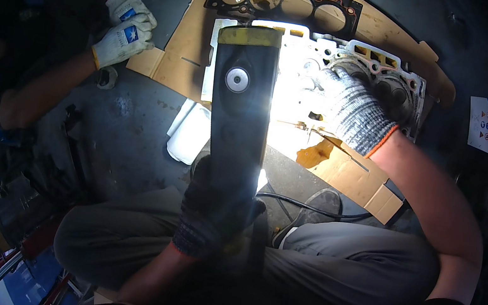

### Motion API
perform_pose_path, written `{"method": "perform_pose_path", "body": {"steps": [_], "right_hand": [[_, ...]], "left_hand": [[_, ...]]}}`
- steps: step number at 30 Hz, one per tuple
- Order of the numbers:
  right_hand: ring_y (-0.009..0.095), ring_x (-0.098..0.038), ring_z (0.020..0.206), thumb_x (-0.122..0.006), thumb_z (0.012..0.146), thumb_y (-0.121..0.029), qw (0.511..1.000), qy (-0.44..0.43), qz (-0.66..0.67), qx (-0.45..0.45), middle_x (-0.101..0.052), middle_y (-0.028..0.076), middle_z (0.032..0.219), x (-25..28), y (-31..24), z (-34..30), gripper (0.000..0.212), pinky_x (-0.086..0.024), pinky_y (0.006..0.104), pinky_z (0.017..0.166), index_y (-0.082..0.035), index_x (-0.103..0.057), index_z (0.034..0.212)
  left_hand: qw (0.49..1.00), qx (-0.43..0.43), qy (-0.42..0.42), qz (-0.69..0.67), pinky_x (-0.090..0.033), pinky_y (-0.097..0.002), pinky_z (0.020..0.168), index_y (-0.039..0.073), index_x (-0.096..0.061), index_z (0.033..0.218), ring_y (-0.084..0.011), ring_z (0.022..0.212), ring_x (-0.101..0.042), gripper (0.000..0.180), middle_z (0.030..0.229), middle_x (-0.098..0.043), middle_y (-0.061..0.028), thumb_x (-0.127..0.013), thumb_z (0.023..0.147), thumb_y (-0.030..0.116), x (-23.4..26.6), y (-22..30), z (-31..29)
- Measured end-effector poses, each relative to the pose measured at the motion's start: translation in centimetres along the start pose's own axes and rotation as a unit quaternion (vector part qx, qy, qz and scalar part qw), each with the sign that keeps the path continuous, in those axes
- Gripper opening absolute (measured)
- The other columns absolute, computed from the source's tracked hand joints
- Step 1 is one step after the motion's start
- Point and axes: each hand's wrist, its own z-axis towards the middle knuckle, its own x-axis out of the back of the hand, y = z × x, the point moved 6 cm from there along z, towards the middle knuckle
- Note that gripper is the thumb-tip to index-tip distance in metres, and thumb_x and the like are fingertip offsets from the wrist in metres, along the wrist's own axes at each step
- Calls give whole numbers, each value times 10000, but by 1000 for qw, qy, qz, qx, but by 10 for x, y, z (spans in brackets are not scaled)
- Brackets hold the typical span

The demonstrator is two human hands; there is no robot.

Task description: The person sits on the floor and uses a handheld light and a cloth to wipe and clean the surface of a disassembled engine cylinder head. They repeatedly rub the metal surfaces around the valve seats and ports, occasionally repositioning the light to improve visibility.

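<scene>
My left hand, in a dark knit glove, is closed round the lower end of a long black work light. It stands up in front of me, has a yellow band at the top and shines from its right side. Beyond it, an engine cylinder head lies on cardboard, partly washed out by glare. My right hand, in a grey striped glove with an orange cuff, rests on the head's face near the round combustion chambers. Its fingers reach forward along the metal, and the tips are hard to make out.
A black head gasket with round openings lies on the cardboard past the head. Another person's white-gloved hands are together at the left. A white container, a black cable and an oily stain are nearer me.
</scene>
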Motion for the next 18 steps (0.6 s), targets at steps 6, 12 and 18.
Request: {"method": "perform_pose_path", "body": {"steps": [6, 12, 18], "right_hand": [[266, -423, 1461, -322, 1121, -309, 994, -39, 97, -9, -414, 119, 1616, -23, 3, 8, 514, -339, 420, 1220, -112, -390, 1590], [281, -450, 1432, -351, 1104, -282, 998, 37, 25, 44, -435, 140, 1596, -14, -4, -7, 502, -359, 428, 1202, -100, -426, 1566], [296, -477, 1403, -380, 1087, -255, 994, 88, -10, 69, -456, 160, 1576, -5, -6, -10, 492, -380, 436, 1183, -88, -461, 1542]], "left_hand": [[1000, 24, -9, -14, -515, -513, 898, 106, -641, 1220, -393, 1102, -566, 561, 1221, -604, -162, -842, 766, 368, -6, -1, -1], [996, 1, -20, 89, -517, -509, 894, 105, -634, 1234, -392, 1100, -563, 580, 1234, -593, -174, -845, 766, 376, -1, 9, 0], [995, -5, -15, 100, -516, -512, 896, 102, -639, 1219, -388, 1087, -569, 587, 1222, -599, -175, -861, 745, 369, 3, 12, 5]]}}
